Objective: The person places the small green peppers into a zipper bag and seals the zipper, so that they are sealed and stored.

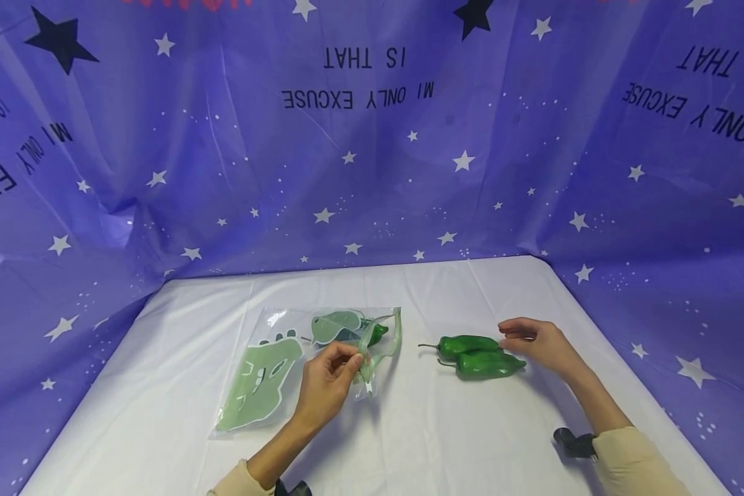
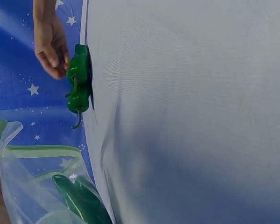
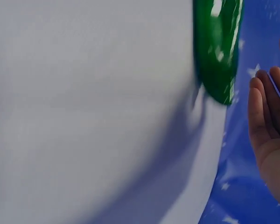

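My left hand (image 1: 324, 387) pinches the rim of a clear zip bag (image 1: 257, 386) printed with green cartoon shapes, its mouth facing right and held partly apart. Inside lies at least one green pepper (image 1: 378, 335); the left wrist view shows glossy green shapes (image 2: 79, 198) through the plastic. Two more green peppers, the rear one (image 1: 465, 344) and the front one (image 1: 486, 365), lie side by side on the cloth, stems to the left. My right hand (image 1: 542, 344) hovers at their right ends with fingers loosely extended, holding nothing; contact with the rear pepper is unclear.
A white cloth covers the table (image 1: 446, 441). Purple-blue curtains (image 1: 384, 193) with stars and lettering enclose its back and sides. Dark wrist-worn devices, such as the one by the right sleeve (image 1: 573, 442), sit at both cuffs.
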{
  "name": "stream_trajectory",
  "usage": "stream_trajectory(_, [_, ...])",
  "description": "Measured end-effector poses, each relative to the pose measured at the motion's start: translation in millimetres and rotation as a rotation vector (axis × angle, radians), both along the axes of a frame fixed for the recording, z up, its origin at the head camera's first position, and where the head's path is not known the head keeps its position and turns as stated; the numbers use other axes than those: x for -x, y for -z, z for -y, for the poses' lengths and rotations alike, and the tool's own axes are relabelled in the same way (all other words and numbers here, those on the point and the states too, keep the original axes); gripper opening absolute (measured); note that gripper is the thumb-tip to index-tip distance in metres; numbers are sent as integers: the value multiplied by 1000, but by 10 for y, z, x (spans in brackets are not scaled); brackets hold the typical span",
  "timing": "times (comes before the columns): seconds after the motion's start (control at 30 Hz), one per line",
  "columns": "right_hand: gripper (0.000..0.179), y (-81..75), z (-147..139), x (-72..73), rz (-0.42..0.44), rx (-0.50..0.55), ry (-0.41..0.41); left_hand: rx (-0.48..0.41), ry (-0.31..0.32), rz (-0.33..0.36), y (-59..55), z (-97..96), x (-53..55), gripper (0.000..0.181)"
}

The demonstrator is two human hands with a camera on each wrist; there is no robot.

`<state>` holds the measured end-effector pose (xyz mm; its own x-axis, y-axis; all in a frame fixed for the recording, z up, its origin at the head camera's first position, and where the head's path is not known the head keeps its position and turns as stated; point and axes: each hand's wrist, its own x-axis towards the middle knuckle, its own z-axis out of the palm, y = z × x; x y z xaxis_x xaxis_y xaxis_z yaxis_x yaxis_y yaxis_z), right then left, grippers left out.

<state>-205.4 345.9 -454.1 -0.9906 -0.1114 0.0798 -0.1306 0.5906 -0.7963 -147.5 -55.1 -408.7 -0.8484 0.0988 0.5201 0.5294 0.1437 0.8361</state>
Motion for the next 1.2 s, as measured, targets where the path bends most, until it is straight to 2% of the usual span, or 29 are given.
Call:
stream_trajectory(0.23, [44, 107, -121, 7, 52, -111, -16, -8, 13, 5, 13, 10, 8, 6])
stream_trajectory(0.5, [33, 156, -65, 53, 41, -127, -39, -14, -5, 34, 29, 44, -20, 6])
stream_trajectory(0.93, [27, 255, -55, 63, 92, -64, -16, -19, -6, 59, 40, 56, -53, 6])
stream_trajectory(1.1, [29, 234, -42, 76, 119, -33, 0, -12, -13, 62, 42, 48, -55, 6])
stream_trajectory(1.2, [29, 202, -24, 104, 100, -30, 17, -10, -23, 56, 34, 45, -51, 6])
